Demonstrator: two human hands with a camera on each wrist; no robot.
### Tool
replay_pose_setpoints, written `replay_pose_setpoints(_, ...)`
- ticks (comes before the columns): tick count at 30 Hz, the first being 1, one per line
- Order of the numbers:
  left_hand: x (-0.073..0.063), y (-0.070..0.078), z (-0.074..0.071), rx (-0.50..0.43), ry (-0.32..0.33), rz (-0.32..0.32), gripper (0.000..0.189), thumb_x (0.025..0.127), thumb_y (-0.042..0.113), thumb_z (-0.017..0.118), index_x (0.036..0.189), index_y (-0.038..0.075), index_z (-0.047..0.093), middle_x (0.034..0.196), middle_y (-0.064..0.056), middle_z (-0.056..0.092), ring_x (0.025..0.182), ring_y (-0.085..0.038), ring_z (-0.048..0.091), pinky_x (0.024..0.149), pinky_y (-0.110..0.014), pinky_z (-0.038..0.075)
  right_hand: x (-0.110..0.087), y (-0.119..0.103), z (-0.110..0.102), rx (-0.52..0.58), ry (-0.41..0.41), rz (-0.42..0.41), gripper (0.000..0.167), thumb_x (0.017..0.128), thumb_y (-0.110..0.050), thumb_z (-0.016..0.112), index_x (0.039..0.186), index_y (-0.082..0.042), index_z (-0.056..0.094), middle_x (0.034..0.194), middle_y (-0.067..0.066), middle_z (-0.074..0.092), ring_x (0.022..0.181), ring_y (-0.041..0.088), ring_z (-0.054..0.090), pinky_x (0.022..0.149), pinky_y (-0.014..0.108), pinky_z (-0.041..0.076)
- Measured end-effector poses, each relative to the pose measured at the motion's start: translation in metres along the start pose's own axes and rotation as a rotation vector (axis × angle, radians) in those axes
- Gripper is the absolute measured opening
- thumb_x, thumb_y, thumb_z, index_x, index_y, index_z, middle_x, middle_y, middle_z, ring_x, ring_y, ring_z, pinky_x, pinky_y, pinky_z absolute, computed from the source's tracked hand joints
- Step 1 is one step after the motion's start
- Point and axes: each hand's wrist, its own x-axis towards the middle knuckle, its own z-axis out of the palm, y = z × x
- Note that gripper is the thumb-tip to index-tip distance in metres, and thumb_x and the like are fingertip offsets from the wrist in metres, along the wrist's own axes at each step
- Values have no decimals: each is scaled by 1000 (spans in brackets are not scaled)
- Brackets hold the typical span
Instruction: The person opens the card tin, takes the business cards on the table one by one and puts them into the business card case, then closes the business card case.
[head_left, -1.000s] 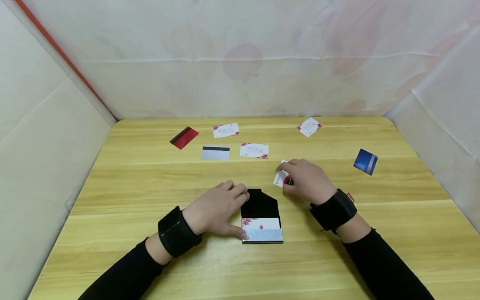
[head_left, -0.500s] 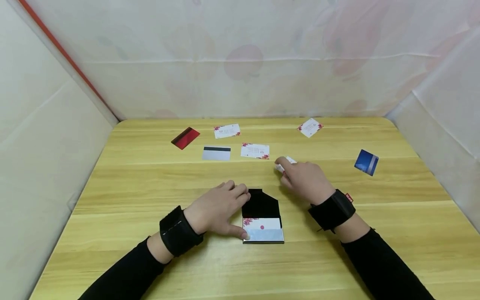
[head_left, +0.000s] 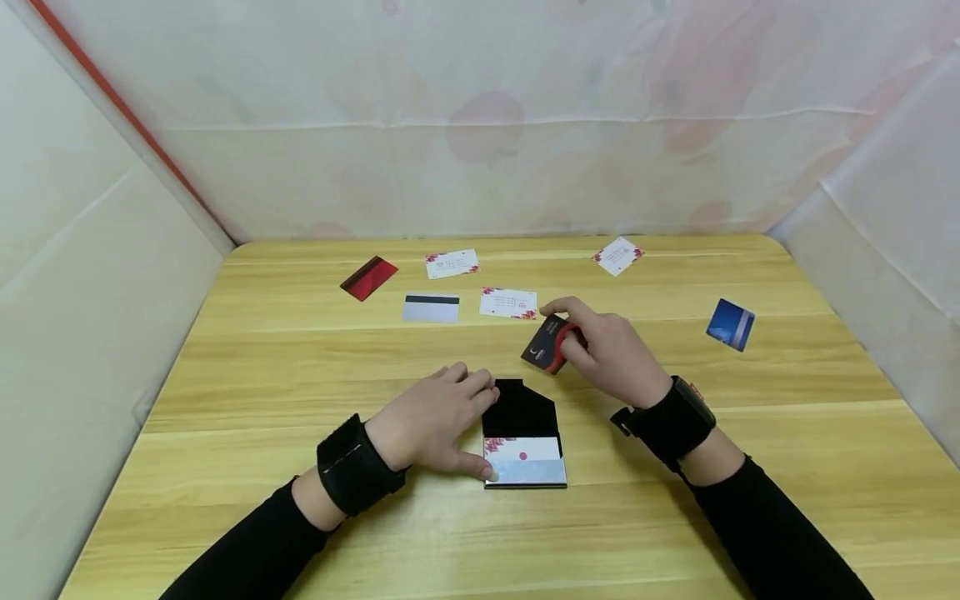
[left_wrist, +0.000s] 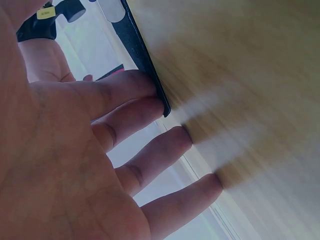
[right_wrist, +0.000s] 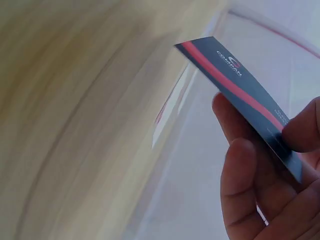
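My right hand (head_left: 611,350) pinches a black business card (head_left: 542,340) with a red curved stripe, between thumb and fingers. It is held tilted above the table, and in the right wrist view the card (right_wrist: 230,82) shows white lettering. My left hand (head_left: 431,421) rests at the left side of a card case (head_left: 521,407) that lies unfolded with its black flap away from me. The thumb presses the case's lower left corner, and the index and middle fingertips touch the flap's edge. Inside the case sits a white card (head_left: 536,447) with pink flowers.
Farther back on the wooden table (head_left: 225,375) lie a red card (head_left: 369,278), a silver card (head_left: 431,307) with a dark stripe, and white flowered cards (head_left: 452,263), one of them at the right (head_left: 618,256). A blue card (head_left: 731,325) lies far right.
My right hand has picked up the card from the table, turning it from its white face to its black face. The left hand and the case have stayed put.
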Motion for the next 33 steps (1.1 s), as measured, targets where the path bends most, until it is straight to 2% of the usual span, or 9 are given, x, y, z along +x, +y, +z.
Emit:
replay_pose_setpoints(5,0,0,1,-13,12,1,101,76,82,59,144,8,51,139,-5,50,113,-23,48,103,-40,44,0,-5,-1,185,-22,36,23,91,-4,59,111,-15,54,77,-3,68,47,7,41,47,25,35)
replay_pose_setpoints(8,0,-1,2,-10,10,-2,101,76,82,59,144,8,51,139,-5,50,114,-23,48,103,-41,43,0,-7,-2,267,-44,44,19,91,-5,63,104,-15,53,81,-2,70,53,9,50,51,25,40)
replay_pose_setpoints(11,2,-2,2,-10,7,-4,100,75,82,59,143,9,52,139,-5,50,114,-23,48,103,-41,44,0,-9,-3,321,-71,35,22,89,-2,64,106,-14,55,84,-1,69,60,10,55,55,25,44)
replay_pose_setpoints(17,2,-3,2,-13,4,-3,100,75,83,59,143,9,52,139,-5,50,112,-22,48,102,-40,44,1,-13,-4,303,-134,17,36,85,0,60,116,-18,64,87,-4,66,62,11,52,55,25,43)
replay_pose_setpoints(21,2,-2,1,-14,3,-5,101,75,83,60,143,9,52,138,-5,50,110,-22,47,101,-40,45,1,-15,-2,313,-209,16,30,84,-2,61,106,-21,68,86,-8,65,62,10,53,55,25,44)
replay_pose_setpoints(27,2,-1,1,-19,3,-11,100,74,83,60,141,9,53,137,-4,50,110,-21,47,101,-40,45,-1,-18,6,346,-348,-4,21,85,-5,62,92,-24,63,73,-12,64,58,7,53,53,24,44)
replay_pose_setpoints(33,2,-1,1,-14,-6,-12,101,74,83,59,142,9,54,139,-5,51,111,-22,48,103,-41,44,-3,-22,12,356,-387,-40,19,86,-3,62,90,-22,61,77,-10,65,60,6,54,53,23,45)
